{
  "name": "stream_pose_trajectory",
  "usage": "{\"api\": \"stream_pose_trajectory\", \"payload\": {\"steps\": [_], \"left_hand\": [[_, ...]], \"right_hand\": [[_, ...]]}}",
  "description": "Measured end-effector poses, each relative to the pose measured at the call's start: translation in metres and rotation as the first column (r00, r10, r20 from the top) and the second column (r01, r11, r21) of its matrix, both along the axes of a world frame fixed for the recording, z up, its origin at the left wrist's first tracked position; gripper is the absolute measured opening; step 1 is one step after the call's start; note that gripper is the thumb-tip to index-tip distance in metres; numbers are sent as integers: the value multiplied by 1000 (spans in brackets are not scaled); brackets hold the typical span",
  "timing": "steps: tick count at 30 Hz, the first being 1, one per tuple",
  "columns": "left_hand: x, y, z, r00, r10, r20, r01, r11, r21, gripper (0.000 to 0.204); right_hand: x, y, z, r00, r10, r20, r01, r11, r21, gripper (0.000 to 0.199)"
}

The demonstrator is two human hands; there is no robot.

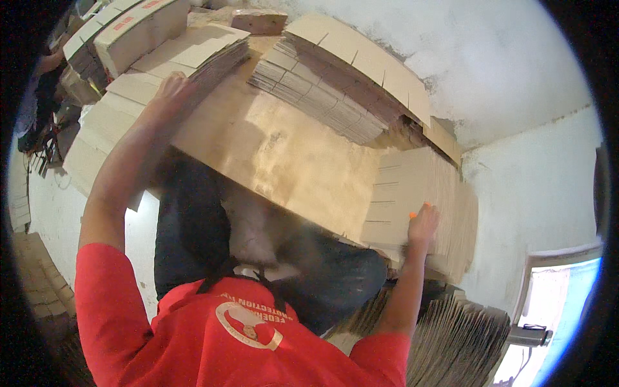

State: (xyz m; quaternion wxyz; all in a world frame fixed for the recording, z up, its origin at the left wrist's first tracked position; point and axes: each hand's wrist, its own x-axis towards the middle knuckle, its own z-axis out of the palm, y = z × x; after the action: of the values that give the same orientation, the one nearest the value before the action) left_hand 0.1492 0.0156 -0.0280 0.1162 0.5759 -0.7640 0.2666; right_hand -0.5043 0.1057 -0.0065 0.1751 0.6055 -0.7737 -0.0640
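Note:
My left hand rests at the far left on a fanned stack of flat tan cardboard sheets. Its fingers are curled, and whatever they pinch is hidden. On the right, my right hand is closed at the top of a second cardboard stack, whose upper sheet has several slits. Small bright orange bits show at its fingers; whether they belong to a tool or finger covers I cannot make out. Between both stacks lies a worn wooden board, partly sunlit.
Behind the board lies a long pile of slotted cardboard against the stained white wall. A brick sits at the back. Bundled cardboard fills the far left. More sheets stand on edge at lower right, near a bright window.

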Motion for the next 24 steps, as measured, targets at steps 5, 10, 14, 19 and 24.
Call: {"api": "stream_pose_trajectory", "payload": {"steps": [5,10,14,19,24], "left_hand": [[23,-21,-15,962,249,-113,-146,819,555,39],[84,-40,-25,990,-87,-111,114,958,264,24],[57,-40,0,997,74,-30,-59,941,332,30],[0,-42,32,997,68,-39,-60,980,188,35],[-135,-69,64,884,-286,-371,310,951,4,41]], "right_hand": [[-32,-6,-14,981,2,192,18,994,-103,45],[-32,-38,6,960,-131,250,151,986,-66,32],[-41,-30,16,958,-112,263,180,951,-251,29],[-9,3,58,919,196,341,159,608,-778,22],[39,6,70,625,504,597,344,508,-789,10]]}}
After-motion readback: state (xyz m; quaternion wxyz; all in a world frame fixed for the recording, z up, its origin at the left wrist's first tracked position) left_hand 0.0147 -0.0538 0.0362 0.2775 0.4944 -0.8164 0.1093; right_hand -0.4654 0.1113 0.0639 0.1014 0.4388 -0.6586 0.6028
